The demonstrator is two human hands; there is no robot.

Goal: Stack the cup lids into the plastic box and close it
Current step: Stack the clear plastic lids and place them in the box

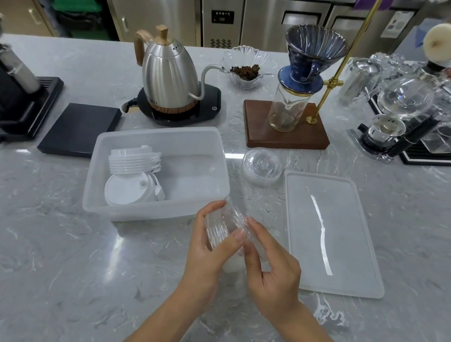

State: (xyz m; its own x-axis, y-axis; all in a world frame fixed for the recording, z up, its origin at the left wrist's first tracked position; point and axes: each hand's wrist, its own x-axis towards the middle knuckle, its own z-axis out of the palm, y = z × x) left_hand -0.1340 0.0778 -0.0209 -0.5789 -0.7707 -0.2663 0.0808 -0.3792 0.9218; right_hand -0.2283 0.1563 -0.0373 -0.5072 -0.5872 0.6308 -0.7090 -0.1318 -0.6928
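Right, from the head view both forearms reached in low over the desk point(54, 239), meeting just in front of the plastic box point(152, 213). Left hand point(208, 249) had its grip curled round a stack of clear lids point(223, 224), thumb on top; right hand point(270, 270) pinched the same stack from the other side. White lids point(134, 159) sat in the box's left end. Box lid point(329, 231) lay flat on the right, another clear stack point(262, 165) beside it.
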